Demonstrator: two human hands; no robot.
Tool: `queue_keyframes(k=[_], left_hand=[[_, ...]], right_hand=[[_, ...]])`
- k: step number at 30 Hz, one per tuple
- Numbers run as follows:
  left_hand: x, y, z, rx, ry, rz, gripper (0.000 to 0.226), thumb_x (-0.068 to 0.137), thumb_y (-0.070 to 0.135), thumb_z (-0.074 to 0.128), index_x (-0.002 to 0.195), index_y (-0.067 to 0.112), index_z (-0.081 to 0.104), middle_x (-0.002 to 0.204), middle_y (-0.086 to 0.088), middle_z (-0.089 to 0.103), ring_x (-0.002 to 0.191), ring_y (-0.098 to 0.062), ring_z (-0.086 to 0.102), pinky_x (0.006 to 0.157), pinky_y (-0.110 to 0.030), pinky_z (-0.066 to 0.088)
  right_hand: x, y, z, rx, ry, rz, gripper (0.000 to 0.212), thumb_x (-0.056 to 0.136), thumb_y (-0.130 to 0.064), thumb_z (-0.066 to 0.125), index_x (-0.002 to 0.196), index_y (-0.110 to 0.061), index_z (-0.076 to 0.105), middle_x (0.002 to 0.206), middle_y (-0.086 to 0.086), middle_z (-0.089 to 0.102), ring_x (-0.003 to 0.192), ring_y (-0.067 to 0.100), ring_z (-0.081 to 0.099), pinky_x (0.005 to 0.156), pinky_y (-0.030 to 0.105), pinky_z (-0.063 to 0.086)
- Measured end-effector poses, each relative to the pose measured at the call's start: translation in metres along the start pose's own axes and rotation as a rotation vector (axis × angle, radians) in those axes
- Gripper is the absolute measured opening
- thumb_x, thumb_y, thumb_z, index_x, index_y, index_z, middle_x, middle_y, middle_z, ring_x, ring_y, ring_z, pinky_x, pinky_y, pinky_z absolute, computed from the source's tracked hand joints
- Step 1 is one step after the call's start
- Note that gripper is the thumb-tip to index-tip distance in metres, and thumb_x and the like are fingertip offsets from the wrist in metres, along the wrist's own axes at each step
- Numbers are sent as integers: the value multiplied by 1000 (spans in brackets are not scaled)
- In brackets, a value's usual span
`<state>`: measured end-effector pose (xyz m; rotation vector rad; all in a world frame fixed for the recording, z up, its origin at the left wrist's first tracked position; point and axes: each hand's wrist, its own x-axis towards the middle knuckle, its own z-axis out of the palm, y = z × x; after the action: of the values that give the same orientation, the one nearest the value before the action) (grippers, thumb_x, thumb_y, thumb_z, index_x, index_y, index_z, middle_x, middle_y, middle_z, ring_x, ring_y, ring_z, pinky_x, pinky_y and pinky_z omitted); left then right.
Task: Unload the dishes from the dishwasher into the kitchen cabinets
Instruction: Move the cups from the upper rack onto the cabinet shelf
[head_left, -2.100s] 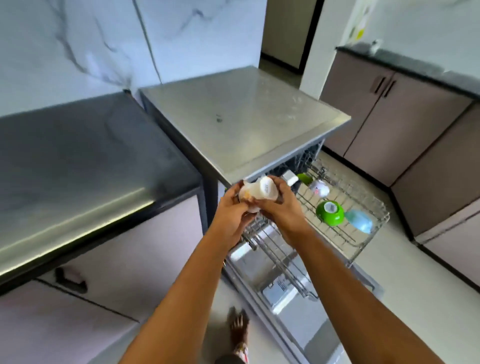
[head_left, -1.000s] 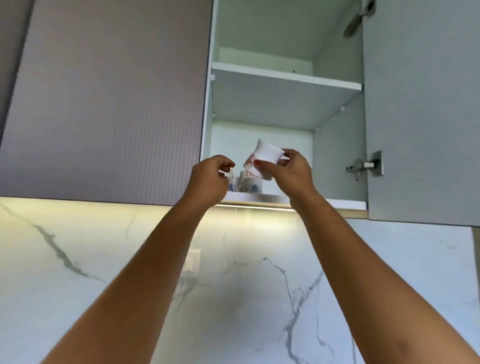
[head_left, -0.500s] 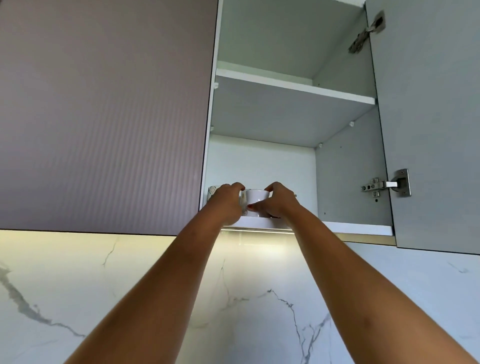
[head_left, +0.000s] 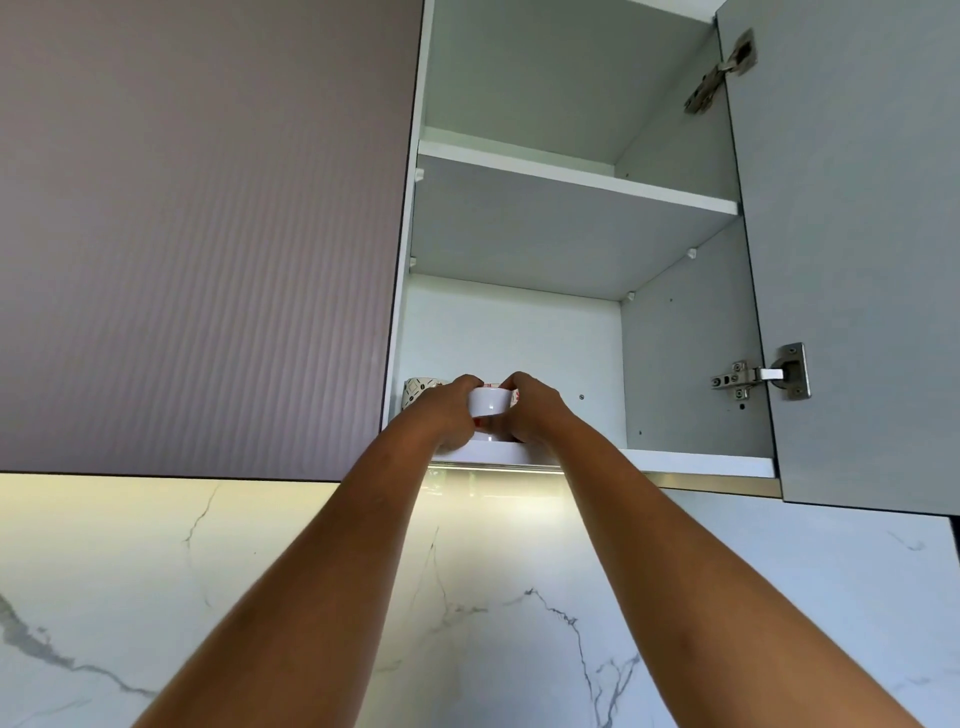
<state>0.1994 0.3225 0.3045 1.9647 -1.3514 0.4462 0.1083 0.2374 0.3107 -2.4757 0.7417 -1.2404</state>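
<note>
Your left hand (head_left: 449, 410) and right hand (head_left: 530, 408) were both curled round the small white ceramic cup with red markings (head_left: 488, 402), one on each side, so the cup sat directly between them and neither hand was nearer. You were reaching up and forward into the open grey-lined wall cabinet (head_left: 691, 364), whose flat grey door (head_left: 857, 260) stood swung out on the right.

Of its white shelves, the middle shelf (head_left: 571, 176) showed only its underside and front edge, so what it carried was hidden. The bottom shelf (head_left: 696, 462) held the cups. Your cup was at its front edge, towards the front left corner, and seemed upright, its long axis vertical. Your fingers hid its base, so I could not tell whether it rested on the shelf or on something beneath it.

Just left of it, partly behind your left hand, stood a second pale cup with a dark printed pattern (head_left: 418, 391), close to the left wall. To my eye, letting go called for drawing both hands straight back, keeping the left clear of that neighbour.
</note>
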Motion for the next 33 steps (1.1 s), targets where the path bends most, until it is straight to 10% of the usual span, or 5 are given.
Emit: queue_keyframes(k=[10, 26, 33], left_hand=[[9, 2, 0, 166, -97, -114, 67, 95, 6, 40, 151, 25, 9, 143, -13, 42, 125, -32, 45, 103, -36, 39], [5, 8, 1, 217, -119, -165, 72, 94, 3, 37, 151, 26, 0, 142, -20, 40, 125, -35, 45, 105, -41, 39], [-44, 28, 34, 178, 406, 54, 60, 90, 9, 50, 145, 19, 27, 125, -11, 58, 115, -31, 53, 92, -40, 44]], right_hand=[[-1, 4, -6, -172, -89, -96, 69, 80, -27, 74, 141, -19, 41, 144, 2, 44, 133, 20, 40, 102, 23, 31], [1, 6, -5, -272, -62, -91, 68, 82, -24, 72, 141, -15, 40, 144, 5, 45, 132, 23, 41, 103, 25, 32], [-27, 20, 13, 39, 447, -112, 31, 87, -7, 55, 118, -9, 58, 114, 14, 58, 101, 27, 60, 86, 29, 44]])
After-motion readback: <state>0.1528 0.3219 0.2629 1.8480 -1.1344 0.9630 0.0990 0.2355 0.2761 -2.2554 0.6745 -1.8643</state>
